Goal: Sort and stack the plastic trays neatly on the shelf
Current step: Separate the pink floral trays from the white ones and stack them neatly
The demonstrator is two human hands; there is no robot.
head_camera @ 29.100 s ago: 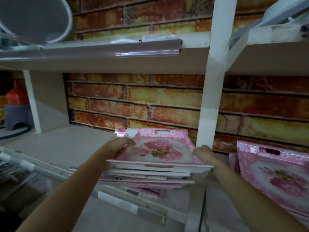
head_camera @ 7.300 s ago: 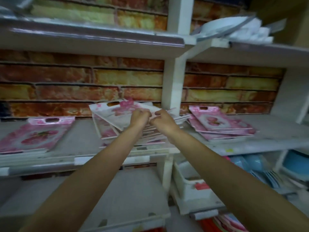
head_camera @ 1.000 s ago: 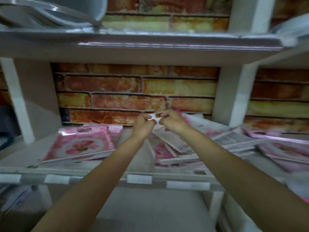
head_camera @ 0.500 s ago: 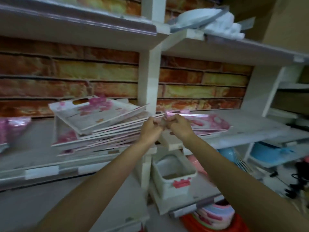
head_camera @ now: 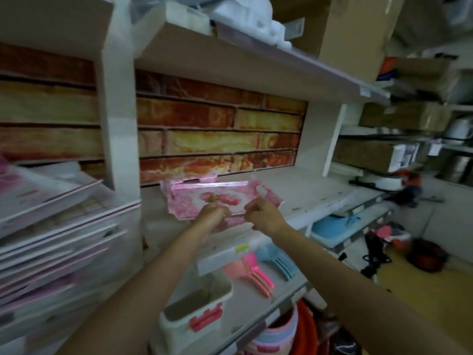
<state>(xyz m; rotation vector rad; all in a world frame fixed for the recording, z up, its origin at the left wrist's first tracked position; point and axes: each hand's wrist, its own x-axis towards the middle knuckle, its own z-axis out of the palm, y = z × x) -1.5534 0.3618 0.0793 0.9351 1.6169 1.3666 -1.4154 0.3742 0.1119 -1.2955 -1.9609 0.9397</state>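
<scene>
A pink floral plastic tray point(head_camera: 217, 198) lies on top of a small pile on the right bay of the shelf point(head_camera: 314, 185), right of the white upright post point(head_camera: 119, 139). My left hand point(head_camera: 213, 213) and my right hand point(head_camera: 263, 213) both pinch its near edge, fingers closed. A tall, uneven stack of similar trays point(head_camera: 51, 226) fills the left bay, blurred by motion. Whether the tray rests fully on the pile or is slightly lifted is unclear.
On the shelf below stand a white lidded box with pink clasps point(head_camera: 197, 311) and pink and blue plastic scoops point(head_camera: 258, 270). Blue tubs point(head_camera: 332, 224), cardboard boxes point(head_camera: 358, 34) and clutter lie to the right. The brick-patterned wall point(head_camera: 217, 134) backs the shelf.
The view has swung right. My hands have moved from the edge of the left stack over to the pink tray in the right bay and now grip its near edge.
</scene>
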